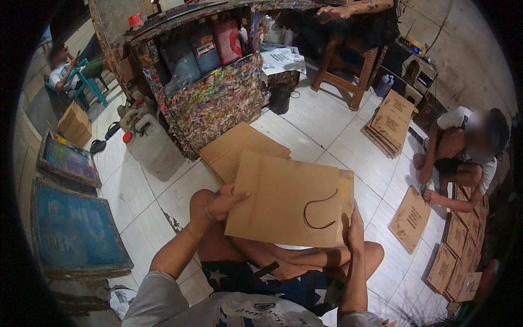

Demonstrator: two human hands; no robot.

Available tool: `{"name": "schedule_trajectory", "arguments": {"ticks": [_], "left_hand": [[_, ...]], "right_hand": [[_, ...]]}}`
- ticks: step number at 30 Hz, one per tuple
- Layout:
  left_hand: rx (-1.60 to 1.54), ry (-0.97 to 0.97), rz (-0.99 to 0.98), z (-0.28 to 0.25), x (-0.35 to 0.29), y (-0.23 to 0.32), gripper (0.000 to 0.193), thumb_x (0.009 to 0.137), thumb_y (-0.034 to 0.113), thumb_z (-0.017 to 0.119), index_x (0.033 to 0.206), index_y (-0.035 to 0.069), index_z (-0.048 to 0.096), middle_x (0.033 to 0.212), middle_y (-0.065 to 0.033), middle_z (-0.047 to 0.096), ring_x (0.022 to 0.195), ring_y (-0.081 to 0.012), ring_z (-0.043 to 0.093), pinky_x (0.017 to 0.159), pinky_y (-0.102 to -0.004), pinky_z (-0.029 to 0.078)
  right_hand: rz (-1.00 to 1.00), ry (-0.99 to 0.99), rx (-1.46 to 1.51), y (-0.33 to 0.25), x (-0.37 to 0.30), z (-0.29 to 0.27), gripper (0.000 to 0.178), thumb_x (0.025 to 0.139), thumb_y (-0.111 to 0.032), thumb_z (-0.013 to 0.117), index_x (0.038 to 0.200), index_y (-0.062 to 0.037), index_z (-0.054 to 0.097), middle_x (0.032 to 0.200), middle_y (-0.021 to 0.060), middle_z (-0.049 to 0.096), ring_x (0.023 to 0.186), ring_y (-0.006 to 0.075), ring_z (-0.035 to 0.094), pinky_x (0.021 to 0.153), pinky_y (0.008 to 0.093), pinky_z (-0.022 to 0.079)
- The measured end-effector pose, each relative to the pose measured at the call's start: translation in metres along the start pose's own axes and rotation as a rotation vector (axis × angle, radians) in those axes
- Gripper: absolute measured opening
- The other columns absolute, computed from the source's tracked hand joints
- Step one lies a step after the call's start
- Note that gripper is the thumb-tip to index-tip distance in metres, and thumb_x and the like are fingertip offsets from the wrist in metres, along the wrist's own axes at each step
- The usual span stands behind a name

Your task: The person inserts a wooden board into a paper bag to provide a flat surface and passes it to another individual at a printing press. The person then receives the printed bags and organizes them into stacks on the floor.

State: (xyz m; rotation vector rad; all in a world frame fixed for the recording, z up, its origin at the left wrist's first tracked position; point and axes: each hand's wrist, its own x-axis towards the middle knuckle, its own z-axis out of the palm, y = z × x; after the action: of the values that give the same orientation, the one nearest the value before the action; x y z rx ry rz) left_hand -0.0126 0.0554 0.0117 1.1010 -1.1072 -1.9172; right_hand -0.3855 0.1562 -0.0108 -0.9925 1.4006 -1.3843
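A flat brown paper bag [275, 199] with a dark cord handle [306, 212] spans the space above my crossed legs. My left hand [222, 203] grips its left edge, thumb on top and the other fingers mostly hidden beneath. At the opposite end my right hand [354, 229] is closed on the right edge, by the bag's folded strip. The cord curves loosely across the upper face near that end. Just beyond the held bag, a pile of flat brown bags [245, 143] lies on the tiles, partly covered by it.
To the right a co-worker [457, 147] squats, handling a printed brown bag [409, 219], beside stacked printed bags [460, 256]. Another printed stack [391, 122] lies farther back. Left stand a jerrycan [155, 147] and framed blue screens [79, 226]. A paint-smeared cabinet [218, 98] and brown stool [340, 87] stand behind.
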Motion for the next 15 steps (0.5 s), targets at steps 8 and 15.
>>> {"name": "schedule_trajectory", "arguments": {"ticks": [8,15], "left_hand": [[-0.059,0.215,0.055,0.02,-0.007,-0.006,0.035,0.096,0.019,0.054,0.126,0.0,0.049,0.114,-0.0061,0.06,0.098,-0.0155,0.059,0.081,-0.0312,0.052],[0.069,0.124,0.031,0.042,-0.022,0.012,0.041,0.091,0.022,0.062,0.125,0.002,0.05,0.114,-0.0053,0.06,0.1,-0.0144,0.058,0.082,-0.0303,0.051]], "right_hand": [[-0.09,-0.069,-0.035,0.005,-0.001,0.001,0.064,0.1,-0.033,0.04,0.148,0.001,0.015,0.15,0.0188,0.027,0.135,0.0259,0.03,0.109,0.0335,0.027],[-0.048,-0.159,-0.076,-0.002,-0.016,0.026,0.069,0.096,-0.037,0.045,0.148,0.0005,0.017,0.15,0.0177,0.026,0.137,0.0247,0.028,0.111,0.0341,0.022]]}}
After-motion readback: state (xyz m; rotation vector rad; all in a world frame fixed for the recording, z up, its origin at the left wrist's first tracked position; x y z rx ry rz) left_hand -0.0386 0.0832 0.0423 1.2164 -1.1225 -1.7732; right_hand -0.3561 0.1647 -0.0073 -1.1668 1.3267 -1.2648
